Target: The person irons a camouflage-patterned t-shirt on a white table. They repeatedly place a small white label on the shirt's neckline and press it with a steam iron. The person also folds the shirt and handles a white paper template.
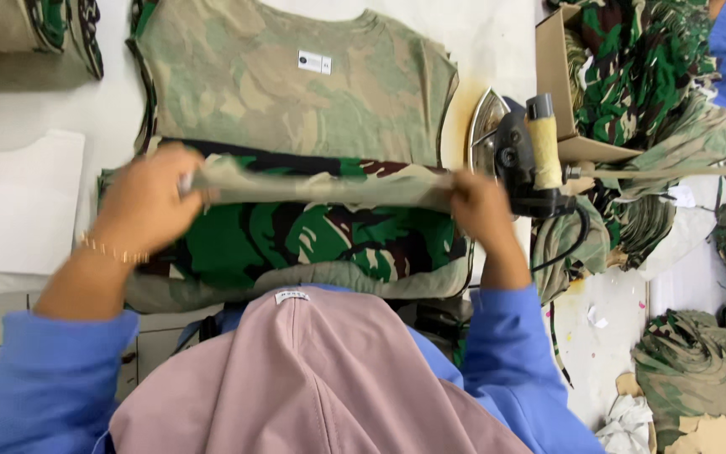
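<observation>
Shirt: the camouflage shirt (296,143) lies flat on the white desk (60,109), in the middle of the frame, its bottom part folded up.
Left hand (149,202): its grip is closed on the left end of the fold.
Right hand (481,206): its grip is closed on the right end of the fold.
Feel: I think the shirt is soft, light and floppy, so hold it at both ends of the fold.
Iron (518,151): it stands just right of the shirt.
Box (552,76): upper right, full of camouflage cloth.
Hard to see: a pink head cover (313,378) hides the shirt's near edge, and the fingertips are tucked under the cloth.
</observation>
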